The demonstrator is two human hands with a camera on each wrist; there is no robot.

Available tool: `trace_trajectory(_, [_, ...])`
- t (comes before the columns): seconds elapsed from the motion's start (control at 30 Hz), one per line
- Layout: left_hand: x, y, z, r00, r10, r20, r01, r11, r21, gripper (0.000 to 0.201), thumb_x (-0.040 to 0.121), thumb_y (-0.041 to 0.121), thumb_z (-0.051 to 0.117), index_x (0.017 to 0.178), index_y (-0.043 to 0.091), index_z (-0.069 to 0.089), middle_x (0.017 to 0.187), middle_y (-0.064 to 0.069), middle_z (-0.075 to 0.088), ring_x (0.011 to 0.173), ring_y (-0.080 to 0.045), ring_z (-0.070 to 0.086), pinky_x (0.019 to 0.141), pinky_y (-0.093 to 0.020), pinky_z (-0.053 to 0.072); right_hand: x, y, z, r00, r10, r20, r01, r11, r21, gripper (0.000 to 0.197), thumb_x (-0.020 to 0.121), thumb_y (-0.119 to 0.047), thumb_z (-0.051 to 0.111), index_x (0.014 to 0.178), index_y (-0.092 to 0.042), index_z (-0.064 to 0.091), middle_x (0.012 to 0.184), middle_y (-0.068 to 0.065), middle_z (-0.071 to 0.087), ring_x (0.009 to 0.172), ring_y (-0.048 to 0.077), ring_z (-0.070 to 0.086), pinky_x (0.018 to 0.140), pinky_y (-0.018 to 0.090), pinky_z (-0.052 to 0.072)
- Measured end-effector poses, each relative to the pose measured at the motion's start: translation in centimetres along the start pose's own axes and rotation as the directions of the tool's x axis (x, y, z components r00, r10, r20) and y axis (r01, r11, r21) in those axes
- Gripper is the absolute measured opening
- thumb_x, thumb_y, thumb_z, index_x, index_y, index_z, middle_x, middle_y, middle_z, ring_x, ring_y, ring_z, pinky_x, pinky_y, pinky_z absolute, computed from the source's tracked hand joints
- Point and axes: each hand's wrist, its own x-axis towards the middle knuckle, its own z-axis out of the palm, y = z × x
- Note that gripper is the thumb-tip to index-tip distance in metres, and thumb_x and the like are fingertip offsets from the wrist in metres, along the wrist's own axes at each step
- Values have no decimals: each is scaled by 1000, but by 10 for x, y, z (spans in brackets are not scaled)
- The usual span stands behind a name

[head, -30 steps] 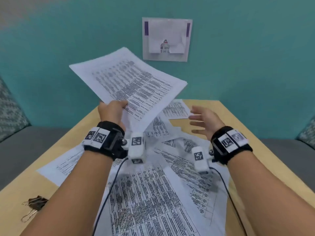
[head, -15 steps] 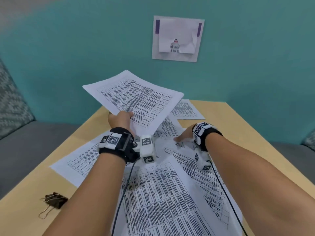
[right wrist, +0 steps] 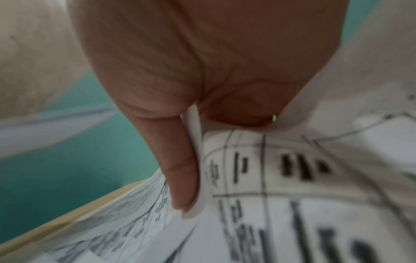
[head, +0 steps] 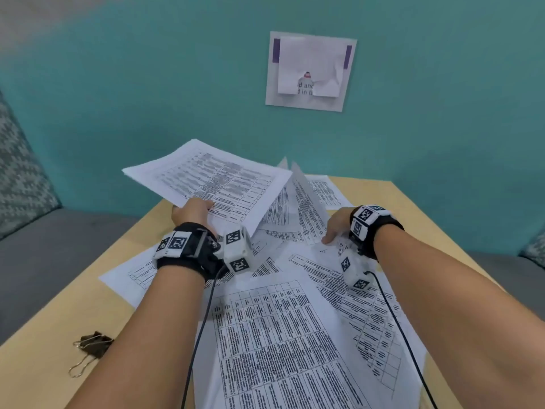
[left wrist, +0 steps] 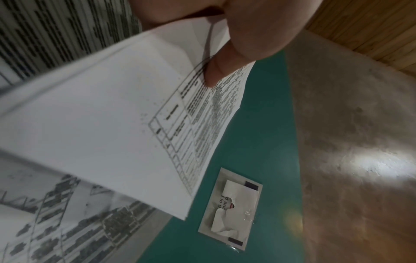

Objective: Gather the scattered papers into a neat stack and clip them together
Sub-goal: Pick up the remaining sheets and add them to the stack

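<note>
White printed sheets [head: 283,343] lie strewn across our wooden table [head: 44,364], overlapping each other, and a dark binder clip [head: 93,344] sits at the near left edge, apart from them. Farther in, our left hand [head: 193,212] pinches a small bundle of papers [head: 212,180] by its near corner, thumb on top, holding it up off the table. Our right hand [head: 337,227] pinches the near edge of another sheet [head: 306,202], which stands tilted up; the wrist view is blurred, so we cannot tell whether it holds one sheet or more. Beyond, a torn notice [head: 309,70] hangs on the teal wall [head: 132,84].
</note>
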Motion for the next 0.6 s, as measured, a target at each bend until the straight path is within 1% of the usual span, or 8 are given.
trace_trajectory(0.03, [4,-4,-2,1000,-2,23,1,999,55,63,93,0,64,152,4,42,150,-18,52,126,-38,57,98,-45,49,-1,4,-2,999,9,-33,-9,1000,-1,41,98,-46,57,82,-8,58,89,3,58,91,24,55,92,31,45])
trace_trajectory(0.07, [9,-9,-5,999,-5,36,1,995,105,59,94,3,64,149,2,44,153,-20,49,135,-38,53,103,-46,47,-2,9,-4,998,10,-68,-8,1000,30,39,97,-45,59,87,-7,61,94,6,61,99,27,57,96,32,46])
trace_trajectory(0.13, [21,-18,-10,999,-21,40,15,988,152,56,95,6,63,148,0,46,155,-21,46,140,-37,50,104,-44,46,-2,21,-6,993,33,-115,-20,994,110,41,96,-39,63,110,0,63,123,14,59,115,31,56,95,33,45])
trace_trajectory(0.27, [49,-30,-13,995,-104,2,101,967,236,55,87,14,72,137,0,54,140,-17,61,118,-29,63,95,-37,48,1,42,-9,967,175,-186,-80,899,430,70,92,-24,71,146,7,37,152,17,39,135,35,45,103,37,43])
trace_trajectory(0.33, [61,-35,-13,990,-134,-46,142,953,268,52,84,16,76,129,1,55,130,-17,66,115,-33,67,102,-47,52,2,51,-10,949,233,-210,-76,819,569,79,90,-17,74,150,7,29,153,19,39,137,37,44,104,38,42])
trace_trajectory(0.43, [64,-38,-9,986,-167,-29,168,937,307,50,84,15,75,128,1,56,126,-17,68,113,-35,68,102,-51,53,0,61,-11,925,302,-230,-58,711,701,67,89,-10,74,143,7,39,143,22,50,128,38,52,98,38,46])
trace_trajectory(0.53, [66,-38,-9,988,-155,-15,151,925,349,59,83,13,75,137,3,55,131,-18,66,112,-36,69,98,-51,55,3,70,-10,910,344,-232,-39,627,778,66,90,-9,72,143,8,38,141,24,51,126,40,53,101,43,48])
trace_trajectory(0.6, [68,-40,-8,992,-124,20,106,913,394,58,87,10,71,141,1,53,141,-21,60,123,-38,64,84,-44,57,2,74,-10,901,370,-227,-19,555,832,73,90,-10,72,149,4,30,142,23,51,123,40,56,92,41,49])
